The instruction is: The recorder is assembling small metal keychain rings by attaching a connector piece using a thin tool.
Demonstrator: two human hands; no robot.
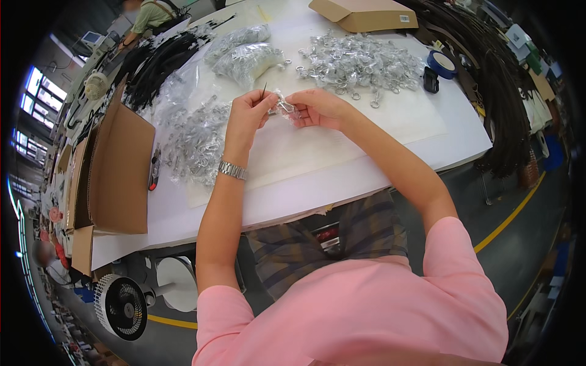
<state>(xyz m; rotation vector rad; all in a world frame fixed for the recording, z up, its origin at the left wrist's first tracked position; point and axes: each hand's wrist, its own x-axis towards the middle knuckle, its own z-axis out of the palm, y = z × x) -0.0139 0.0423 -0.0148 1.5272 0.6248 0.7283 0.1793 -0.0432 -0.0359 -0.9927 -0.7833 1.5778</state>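
Over the white desk (465,139), the left hand (250,111) pinches a thin dark tool (265,89), while the right hand's (318,108) grip holds a metal clasp (285,107).

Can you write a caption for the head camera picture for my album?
Left hand and right hand meet at a shiny metal clip above the white table.
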